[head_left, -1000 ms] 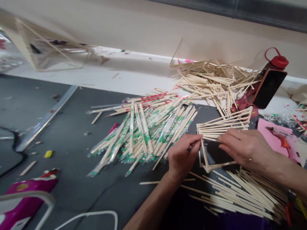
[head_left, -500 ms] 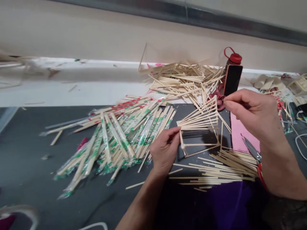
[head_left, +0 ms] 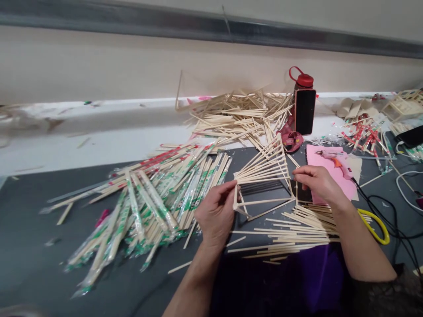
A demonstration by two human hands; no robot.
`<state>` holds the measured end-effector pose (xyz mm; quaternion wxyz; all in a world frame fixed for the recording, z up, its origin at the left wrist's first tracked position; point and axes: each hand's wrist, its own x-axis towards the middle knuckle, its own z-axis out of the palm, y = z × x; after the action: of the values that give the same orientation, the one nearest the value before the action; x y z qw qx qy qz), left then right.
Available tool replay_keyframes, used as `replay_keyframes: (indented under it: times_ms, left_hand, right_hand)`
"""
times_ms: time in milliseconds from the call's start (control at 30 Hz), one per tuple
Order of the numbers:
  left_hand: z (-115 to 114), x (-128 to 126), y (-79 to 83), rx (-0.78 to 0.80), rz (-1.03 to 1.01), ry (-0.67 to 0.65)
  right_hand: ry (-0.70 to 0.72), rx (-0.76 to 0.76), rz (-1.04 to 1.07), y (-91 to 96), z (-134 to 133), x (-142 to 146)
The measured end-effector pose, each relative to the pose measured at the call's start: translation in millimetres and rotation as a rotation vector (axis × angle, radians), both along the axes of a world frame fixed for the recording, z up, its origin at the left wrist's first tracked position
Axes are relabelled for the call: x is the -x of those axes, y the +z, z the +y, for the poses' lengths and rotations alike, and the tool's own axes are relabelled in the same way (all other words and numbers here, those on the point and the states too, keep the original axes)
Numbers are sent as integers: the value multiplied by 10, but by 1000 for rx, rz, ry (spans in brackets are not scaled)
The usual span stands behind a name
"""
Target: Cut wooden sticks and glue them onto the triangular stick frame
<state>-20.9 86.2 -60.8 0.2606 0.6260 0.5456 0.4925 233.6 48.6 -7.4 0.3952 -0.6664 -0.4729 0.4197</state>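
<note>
A fan-shaped frame of thin wooden sticks [head_left: 264, 174] stands over the dark table, its slats spreading upward to the right. My left hand [head_left: 216, 213] pinches this frame at its left corner, thumb and fingers closed. Beside the frame's right end, my right hand [head_left: 319, 185] has its fingertips pressed together. Whatever lies between those fingertips is too small to make out. Loose cut sticks [head_left: 287, 240] lie below the frame, between my forearms. Wrapped chopsticks [head_left: 155, 207] in clear and green packaging are heaped left of my left hand.
A pink-and-white glue gun [head_left: 337, 160] rests on a pink cloth [head_left: 346, 187], its black cord trailing right. Bare sticks [head_left: 244, 112] are piled at the back near a red-capped bottle [head_left: 304, 80] and a phone [head_left: 304, 112]. A yellow loop handle [head_left: 385, 231] shows beside my right forearm.
My right hand has come down and left from its raised position to the frame's right side, uncovering the glue gun. My left hand keeps its hold. The view has shifted right.
</note>
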Motion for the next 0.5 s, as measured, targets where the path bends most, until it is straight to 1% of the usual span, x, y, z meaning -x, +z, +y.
replay_keyframes:
  times_ms: [133, 267, 500]
  left_hand:
    - [-14, -3, 35, -9, 5, 9]
    - [-19, -2, 35, -16, -8, 6]
    - [-16, 8, 22, 6, 2, 13]
  right_hand:
    - [14, 6, -2, -50, 9, -7]
    - [37, 8, -10, -79, 28, -4]
    - [43, -42, -32, -97, 43, 33]
